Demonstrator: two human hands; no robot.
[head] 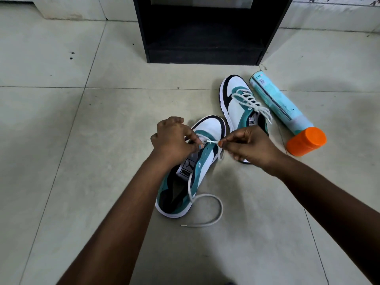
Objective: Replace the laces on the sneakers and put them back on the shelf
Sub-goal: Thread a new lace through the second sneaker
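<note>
Now both hands work on the near sneaker (pixel 202 161).
Left hand (pixel 173 138) grips its upper; right hand (pixel 249 146) pinches the white lace (pixel 207 206).

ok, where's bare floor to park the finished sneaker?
Free: the tiled floor left of the near sneaker, and the strip between it and the black shelf. Crowded on the right: far sneaker, spray can, and the loose lace loops behind the heel.

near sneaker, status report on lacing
Right hand pinching lace tip. Left hand on near sneaker eyelets. Far sneaker laced. Nothing blocking.
</note>
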